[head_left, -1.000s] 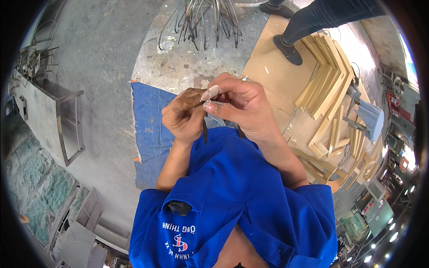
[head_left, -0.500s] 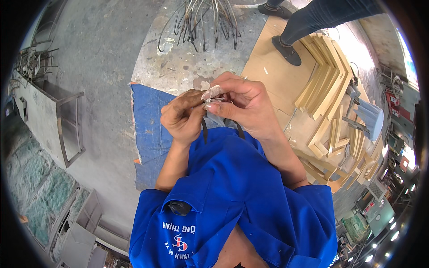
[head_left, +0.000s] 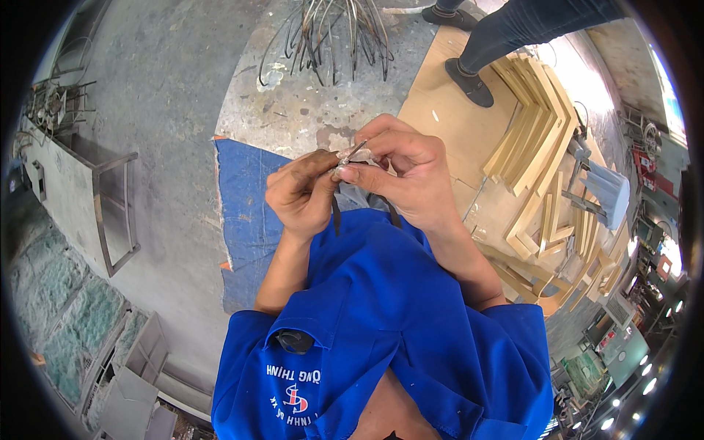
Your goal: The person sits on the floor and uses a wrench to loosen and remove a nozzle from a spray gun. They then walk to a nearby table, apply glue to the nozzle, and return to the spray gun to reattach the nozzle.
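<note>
A thin metal pin (head_left: 353,152), too small to identify further, is sticking up from between the two hands, just above the collar of the blue work shirt (head_left: 381,323). The left hand (head_left: 304,192) is pinching its lower end between thumb and forefinger, apparently to keep it steady, while the right hand (head_left: 402,172) is closing its fingertips on a small pale piece (head_left: 350,166) around the same spot; the hands are touching each other there. Two dark cords (head_left: 337,215) are hanging down from the grip onto the shirt. The work is being held close to the chest, probably so the fine detail can be seen. Beyond the shirt, a blue mat (head_left: 246,213) is lying on the concrete floor (head_left: 169,110). To the shirt's right, pale wooden frames (head_left: 532,139) are stacked. Further out, bent wires (head_left: 330,29) are lying, and another person's dark shoe (head_left: 469,82) is standing on a board.
</note>
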